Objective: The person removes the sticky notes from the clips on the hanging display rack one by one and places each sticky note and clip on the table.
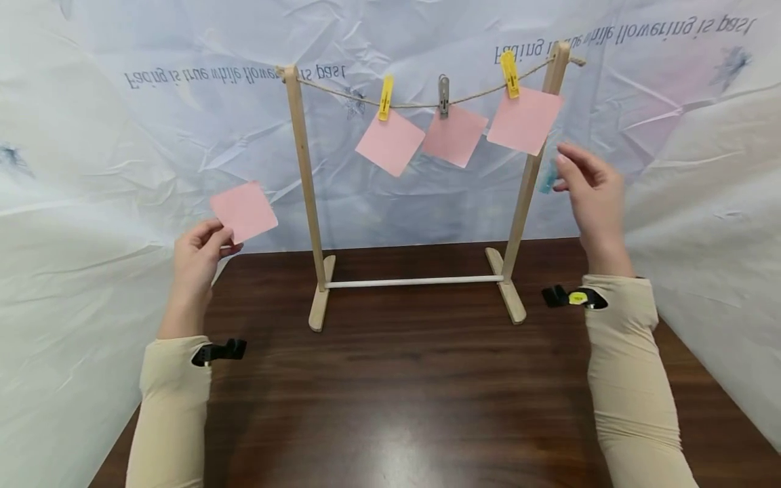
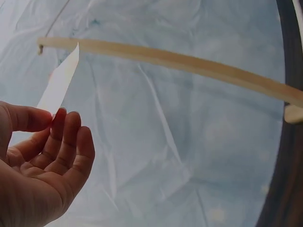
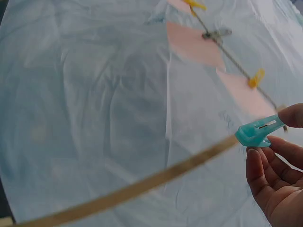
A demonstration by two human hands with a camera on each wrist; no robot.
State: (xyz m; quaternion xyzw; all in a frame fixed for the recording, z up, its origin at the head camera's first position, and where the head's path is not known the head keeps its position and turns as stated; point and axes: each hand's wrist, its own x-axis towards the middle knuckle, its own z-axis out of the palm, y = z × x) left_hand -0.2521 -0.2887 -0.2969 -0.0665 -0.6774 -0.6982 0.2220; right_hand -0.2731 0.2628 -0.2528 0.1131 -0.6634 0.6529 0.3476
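While a pink card [image 1: 245,211] is being pinched near one corner by the thumb and forefinger of the left hand [image 1: 198,252], with the other fingers loosely bent, a teal clothespin [image 3: 255,132] is being gripped by the right hand [image 1: 593,196], its thumb and fingers parted only by the clip. The card is being held left of the wooden frame [image 1: 308,183], well apart from the rope [image 1: 415,106]; the clothespin is being held just beside the right post [image 1: 528,183]. Whether its jaws are being squeezed apart cannot be told.

Because so little of the card is being grasped, drooping or slipping could be caused by a loosened pinch. If the clip is being pressed unevenly, it could be twisted out and dropped onto the table [image 1: 396,379]. Near the right hand a hanging card [image 1: 526,122] is being held up by a yellow clothespin [image 1: 510,74], and it could be knocked askew by a careless reach, with the sagging rope being jolted too.
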